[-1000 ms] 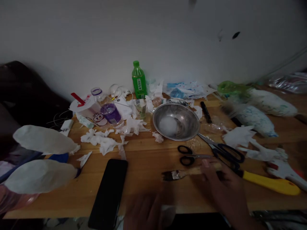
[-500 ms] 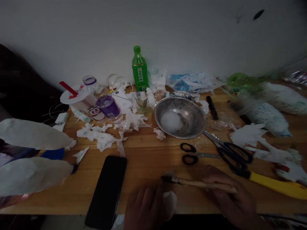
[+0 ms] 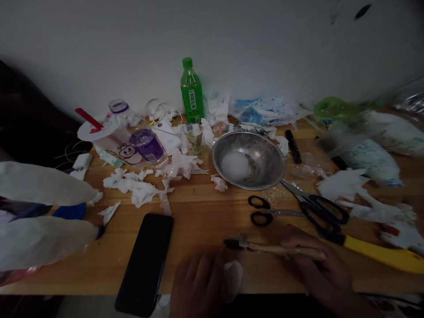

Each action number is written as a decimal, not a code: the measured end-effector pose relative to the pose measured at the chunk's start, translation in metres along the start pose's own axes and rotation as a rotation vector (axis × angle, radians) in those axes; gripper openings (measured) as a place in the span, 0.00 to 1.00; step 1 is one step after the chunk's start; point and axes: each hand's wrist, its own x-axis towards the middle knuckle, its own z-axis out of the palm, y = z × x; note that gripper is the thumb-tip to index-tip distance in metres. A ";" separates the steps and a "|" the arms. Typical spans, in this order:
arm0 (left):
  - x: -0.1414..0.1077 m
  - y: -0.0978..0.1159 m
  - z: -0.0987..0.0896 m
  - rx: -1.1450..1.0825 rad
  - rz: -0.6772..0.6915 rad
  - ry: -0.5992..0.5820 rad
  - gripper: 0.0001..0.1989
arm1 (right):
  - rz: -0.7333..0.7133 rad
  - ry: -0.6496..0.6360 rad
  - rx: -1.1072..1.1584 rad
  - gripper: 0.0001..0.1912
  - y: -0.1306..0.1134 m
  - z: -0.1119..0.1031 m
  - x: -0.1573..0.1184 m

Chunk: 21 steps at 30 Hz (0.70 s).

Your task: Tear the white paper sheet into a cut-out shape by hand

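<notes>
My right hand [image 3: 319, 269] is closed around the wooden handle of a paintbrush [image 3: 274, 249]. The brush lies nearly level, its dark bristles pointing left toward my other hand. My left hand [image 3: 198, 280] is closed at the table's front edge, fingers curled, with a white papery piece [image 3: 232, 276] at its thumb side. How the fingers grip that piece is partly hidden in the dim light. Beyond the brush stands a metal bowl [image 3: 271, 165] with something whitish inside. Small black-handled scissors [image 3: 261, 217] lie between the bowl and my right hand.
Larger scissors [image 3: 326, 210] and a yellow-handled tool [image 3: 380, 254] lie to the right. A black phone [image 3: 145, 260] rests on the left, near two white-wrapped forms [image 3: 49, 240]. Torn tissue [image 3: 144, 192], a green bottle [image 3: 192, 97], a purple-labelled bottle [image 3: 147, 143] and a lidded cup [image 3: 112, 137] stand behind.
The view has shifted slightly. The brush's bristle end shows more clearly, a little apart from my left fingers. Both hands stay nearly in place with the same grips.
</notes>
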 end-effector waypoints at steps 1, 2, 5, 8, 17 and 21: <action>0.000 0.000 0.000 -0.001 0.011 -0.003 0.15 | -0.005 -0.004 -0.001 0.06 0.001 0.000 0.000; 0.000 0.000 -0.001 0.000 0.019 -0.006 0.16 | -0.006 -0.005 0.004 0.07 0.002 -0.001 0.000; 0.001 0.000 0.000 0.008 0.013 -0.006 0.16 | -0.004 0.012 0.020 0.07 0.002 0.000 0.001; 0.004 0.002 0.000 -0.021 -0.023 0.008 0.13 | -0.062 0.023 0.023 0.07 0.001 0.001 0.003; 0.005 0.003 0.000 -0.024 -0.024 -0.046 0.19 | 0.044 0.100 0.019 0.08 -0.017 0.003 0.003; 0.006 0.003 -0.002 -0.016 -0.019 -0.047 0.19 | 0.086 0.122 -0.039 0.08 -0.024 0.003 0.000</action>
